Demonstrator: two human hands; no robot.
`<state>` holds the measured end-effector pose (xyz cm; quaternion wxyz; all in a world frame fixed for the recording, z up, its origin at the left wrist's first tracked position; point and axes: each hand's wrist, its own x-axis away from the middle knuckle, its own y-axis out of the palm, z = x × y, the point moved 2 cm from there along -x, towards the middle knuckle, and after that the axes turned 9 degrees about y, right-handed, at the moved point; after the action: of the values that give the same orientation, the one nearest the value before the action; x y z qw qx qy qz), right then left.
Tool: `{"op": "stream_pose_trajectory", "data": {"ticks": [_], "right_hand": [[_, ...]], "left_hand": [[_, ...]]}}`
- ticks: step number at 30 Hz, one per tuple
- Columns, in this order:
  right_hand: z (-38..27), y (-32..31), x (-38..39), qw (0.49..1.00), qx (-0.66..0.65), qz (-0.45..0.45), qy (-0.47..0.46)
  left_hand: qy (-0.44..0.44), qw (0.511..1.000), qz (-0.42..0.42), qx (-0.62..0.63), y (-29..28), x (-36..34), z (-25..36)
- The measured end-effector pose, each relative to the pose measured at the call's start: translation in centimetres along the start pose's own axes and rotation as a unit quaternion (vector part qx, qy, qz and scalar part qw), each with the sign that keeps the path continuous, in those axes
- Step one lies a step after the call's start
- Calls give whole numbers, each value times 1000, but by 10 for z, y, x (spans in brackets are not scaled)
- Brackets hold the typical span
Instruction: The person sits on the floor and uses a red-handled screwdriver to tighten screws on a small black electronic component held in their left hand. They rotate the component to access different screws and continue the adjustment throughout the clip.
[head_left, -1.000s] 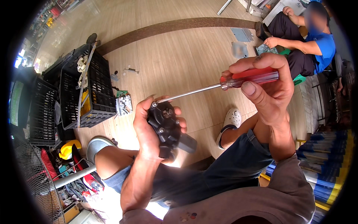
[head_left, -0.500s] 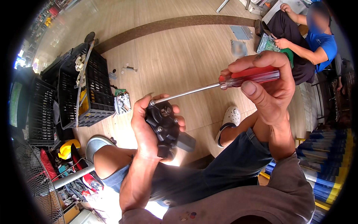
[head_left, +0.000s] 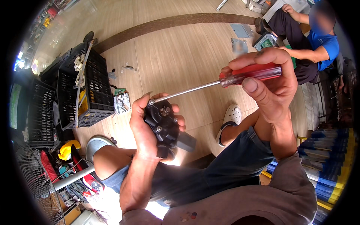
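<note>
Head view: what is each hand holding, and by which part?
Right hand: the screwdriver, by its red handle. Left hand: the black housing, around its body.

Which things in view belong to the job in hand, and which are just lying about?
In use:
- black housing, in the left hand
- red-handled screwdriver, in the right hand, tip at a corner screw

Lying about:
- black crate
- electronic part beside it
- flat grey plate
- yellow object
</note>
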<state>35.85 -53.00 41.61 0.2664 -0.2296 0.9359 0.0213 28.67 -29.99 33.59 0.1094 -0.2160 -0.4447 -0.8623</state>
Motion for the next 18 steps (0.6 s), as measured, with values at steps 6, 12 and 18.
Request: {"op": "stream_pose_trajectory", "data": {"ticks": [6, 12, 18], "right_hand": [[-2, 2, -1, 999, -14, 39, 18], [-1, 8, 4, 987, 20, 106, 115], [2, 16, 1, 995, 14, 77, 64]], "left_hand": [[5, 1000, -13, 2, 1, 0, -3], [9, 1000, 3, -17, -5, -1, -4], [3, 1000, -1, -23, -7, -1, -2]]}}
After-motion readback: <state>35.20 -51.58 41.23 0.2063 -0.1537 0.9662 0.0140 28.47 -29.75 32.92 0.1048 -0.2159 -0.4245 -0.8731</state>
